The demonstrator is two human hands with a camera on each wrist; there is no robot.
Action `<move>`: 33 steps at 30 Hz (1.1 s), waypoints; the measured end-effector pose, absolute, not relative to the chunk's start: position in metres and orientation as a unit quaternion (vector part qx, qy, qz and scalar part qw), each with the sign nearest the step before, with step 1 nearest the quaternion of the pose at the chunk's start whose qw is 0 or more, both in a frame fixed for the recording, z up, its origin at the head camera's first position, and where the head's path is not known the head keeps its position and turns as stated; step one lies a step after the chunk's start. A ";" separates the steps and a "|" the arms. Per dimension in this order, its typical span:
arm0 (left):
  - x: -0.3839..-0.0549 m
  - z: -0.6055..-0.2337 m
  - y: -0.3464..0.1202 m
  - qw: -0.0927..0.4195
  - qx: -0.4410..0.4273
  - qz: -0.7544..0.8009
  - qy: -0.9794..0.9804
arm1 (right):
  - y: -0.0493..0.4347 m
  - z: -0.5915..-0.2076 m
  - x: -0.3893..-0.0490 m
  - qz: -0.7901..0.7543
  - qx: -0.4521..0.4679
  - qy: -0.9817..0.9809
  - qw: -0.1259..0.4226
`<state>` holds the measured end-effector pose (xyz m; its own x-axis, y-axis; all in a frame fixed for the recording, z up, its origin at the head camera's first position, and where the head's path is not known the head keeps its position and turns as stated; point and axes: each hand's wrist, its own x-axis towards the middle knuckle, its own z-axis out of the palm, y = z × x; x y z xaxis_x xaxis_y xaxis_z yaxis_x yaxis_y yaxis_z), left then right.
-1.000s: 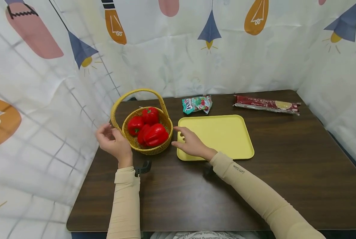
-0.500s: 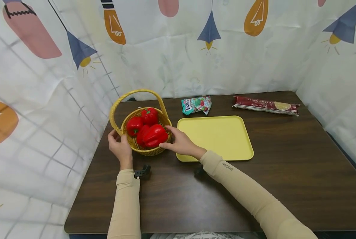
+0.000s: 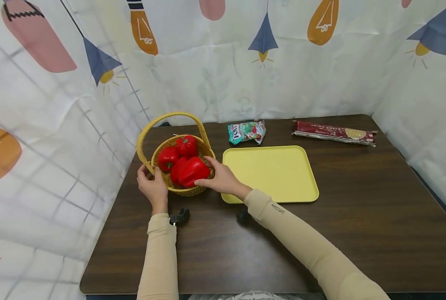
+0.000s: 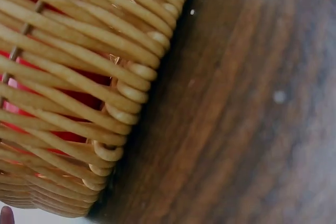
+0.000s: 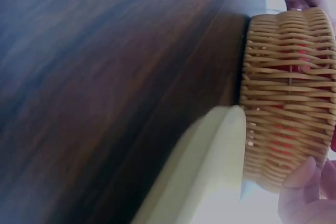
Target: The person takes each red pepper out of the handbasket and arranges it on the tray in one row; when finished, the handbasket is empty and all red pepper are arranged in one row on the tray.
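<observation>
A yellow wicker basket (image 3: 185, 191) with a tall arched handle stands at the left of the table, holding several red bell peppers (image 3: 167, 158). My left hand (image 3: 153, 189) grips its left rim near the handle's base, with some fingers hidden behind the wicker. From the right, my right hand (image 3: 224, 180) reaches over the rim, its thumb and fingers on either side of the front red bell pepper (image 3: 193, 171). The right wrist view shows the right thumb (image 5: 302, 177) by the basket wall (image 5: 289, 93). Woven strands (image 4: 79, 66) fill the left wrist view's left side.
A yellow tray (image 3: 273, 173) lies right of the basket, under the right wrist. Behind it are a teal snack packet (image 3: 247, 132) and a long dark red packet (image 3: 333, 132). A patterned curtain (image 3: 223, 83) hangs behind the brown table (image 3: 357, 216).
My left hand has come right onto the basket's rim. My right hand has moved left from beside the basket to the front bell pepper, which has shifted slightly left.
</observation>
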<state>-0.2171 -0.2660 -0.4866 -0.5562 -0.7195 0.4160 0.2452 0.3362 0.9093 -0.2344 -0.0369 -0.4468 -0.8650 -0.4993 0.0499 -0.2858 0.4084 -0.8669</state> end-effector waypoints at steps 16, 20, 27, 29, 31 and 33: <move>-0.212 -0.475 -0.260 0.487 0.141 -0.537 -0.674 | -0.024 -0.444 -0.230 -0.638 -0.208 0.731 0.128; -0.220 -0.483 -0.264 0.496 0.131 -0.531 -0.674 | -0.010 -0.444 -0.235 -0.677 -0.197 0.699 0.115; -0.213 -0.463 -0.253 0.504 0.123 -0.540 -0.663 | 0.020 -0.443 -0.246 -0.701 -0.167 0.687 0.094; -0.213 -0.462 -0.254 0.507 0.121 -0.541 -0.660 | 0.029 -0.444 -0.249 -0.700 -0.153 0.692 0.090; -0.214 -0.464 -0.257 0.510 0.124 -0.540 -0.658 | 0.037 -0.447 -0.253 -0.694 -0.140 0.701 0.086; -0.213 -0.465 -0.258 0.511 0.130 -0.541 -0.655 | 0.044 -0.450 -0.256 -0.681 -0.129 0.717 0.077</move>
<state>-0.2127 -0.2584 -0.4653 -0.4438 -0.7233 0.5291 0.3839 0.3800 0.8415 -0.2563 0.0444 -0.4504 -0.9549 -0.2896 0.0656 -0.0804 0.0395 -0.9960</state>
